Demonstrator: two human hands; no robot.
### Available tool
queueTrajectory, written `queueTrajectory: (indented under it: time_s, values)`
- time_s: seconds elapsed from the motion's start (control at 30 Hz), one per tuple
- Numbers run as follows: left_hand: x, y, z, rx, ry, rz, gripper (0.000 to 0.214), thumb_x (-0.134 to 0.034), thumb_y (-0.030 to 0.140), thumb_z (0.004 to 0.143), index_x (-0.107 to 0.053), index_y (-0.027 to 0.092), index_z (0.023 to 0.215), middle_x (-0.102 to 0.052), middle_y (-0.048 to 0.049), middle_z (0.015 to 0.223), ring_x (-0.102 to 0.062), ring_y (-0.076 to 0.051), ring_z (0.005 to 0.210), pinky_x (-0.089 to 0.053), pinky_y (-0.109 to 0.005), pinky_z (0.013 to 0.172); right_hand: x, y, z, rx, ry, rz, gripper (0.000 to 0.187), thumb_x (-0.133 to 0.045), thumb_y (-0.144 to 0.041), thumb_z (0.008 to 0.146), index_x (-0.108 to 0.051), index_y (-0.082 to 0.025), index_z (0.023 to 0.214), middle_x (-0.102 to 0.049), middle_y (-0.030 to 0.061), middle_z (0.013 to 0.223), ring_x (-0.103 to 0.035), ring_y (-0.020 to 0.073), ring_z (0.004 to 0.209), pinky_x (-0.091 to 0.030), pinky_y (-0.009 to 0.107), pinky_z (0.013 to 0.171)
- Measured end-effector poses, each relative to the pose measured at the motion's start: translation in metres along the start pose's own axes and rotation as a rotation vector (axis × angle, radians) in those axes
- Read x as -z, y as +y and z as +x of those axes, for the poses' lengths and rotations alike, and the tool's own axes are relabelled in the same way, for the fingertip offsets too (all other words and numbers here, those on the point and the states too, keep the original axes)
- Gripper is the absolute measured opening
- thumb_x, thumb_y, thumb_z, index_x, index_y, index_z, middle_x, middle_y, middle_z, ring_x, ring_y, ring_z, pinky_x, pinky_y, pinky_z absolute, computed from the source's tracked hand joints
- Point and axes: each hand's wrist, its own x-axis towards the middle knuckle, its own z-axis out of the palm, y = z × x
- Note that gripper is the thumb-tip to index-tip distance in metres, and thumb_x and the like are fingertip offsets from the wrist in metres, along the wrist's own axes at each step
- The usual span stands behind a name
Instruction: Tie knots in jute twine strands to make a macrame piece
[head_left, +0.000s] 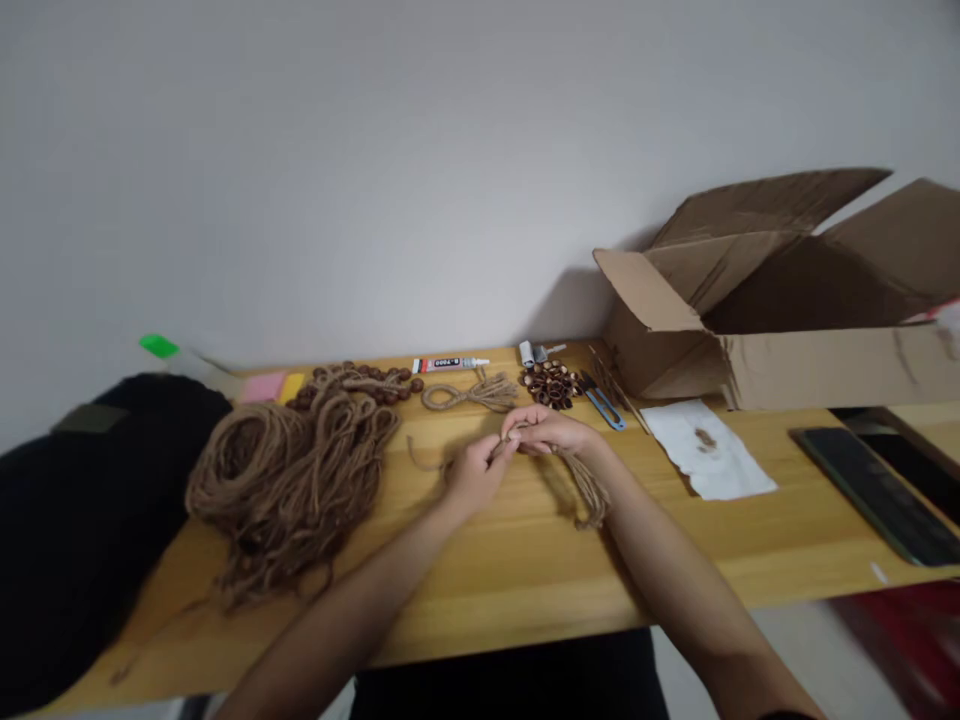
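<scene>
Both my hands meet over the middle of the wooden table [525, 570]. My left hand [474, 476] is closed, pinching a strand of jute cord. My right hand [546, 432] is closed on a small bundle of jute cords [587, 490] whose frayed ends hang down past my wrist. The fingertips of the two hands touch at the cord. A loose strand trails left from my left hand.
A large heap of jute cord [289, 478] lies at left. Behind are brown beads [375, 382], a finished looped tassel [469, 394], a glue tube [448, 364], bead caps [551, 384], a blue cutter [604, 406], white paper [709, 450], an open cardboard box [787, 300], a dark tablet [874, 490], black fabric [82, 520].
</scene>
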Motion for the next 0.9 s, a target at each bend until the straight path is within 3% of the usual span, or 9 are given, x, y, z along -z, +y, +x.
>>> queueTrajectory:
  time_s: [0.33, 0.73, 0.9]
  values:
    - [0.0003, 0.0022, -0.0003, -0.029, 0.023, -0.069, 0.039, -0.042, 0.047, 0.082, -0.041, 0.016, 0.057, -0.036, 0.0064, 0.052, -0.033, -0.008, 0.052, -0.023, -0.022, 0.051, -0.0049, -0.0014, -0.0027, -0.044, 0.110, -0.080, 0.031, -0.069, -0.039, 0.069, -0.056, -0.013, 0.078, -0.039, -0.0133, 0.032, -0.023, 0.0007, 0.028, -0.017, 0.018, 0.038]
    - [-0.0001, 0.0032, 0.0000, -0.044, 0.009, -0.096, 0.042, -0.038, 0.050, 0.084, -0.042, 0.017, 0.058, -0.034, 0.0064, 0.051, -0.033, -0.008, 0.052, -0.024, -0.023, 0.051, -0.0039, 0.0000, -0.0026, -0.023, 0.094, -0.025, 0.025, -0.069, -0.034, 0.069, -0.058, -0.013, 0.077, -0.040, -0.0118, 0.032, -0.023, 0.0012, 0.028, -0.017, 0.017, 0.037]
    - [0.0008, 0.0046, -0.0005, -0.053, -0.001, -0.095, 0.042, -0.035, 0.050, 0.086, -0.047, 0.017, 0.062, -0.041, 0.0049, 0.052, -0.040, -0.010, 0.053, -0.029, -0.022, 0.051, -0.0029, -0.0003, -0.0025, -0.032, 0.077, -0.018, 0.026, -0.070, -0.035, 0.069, -0.058, -0.013, 0.077, -0.040, -0.0119, 0.032, -0.024, 0.0015, 0.029, -0.018, 0.017, 0.037]
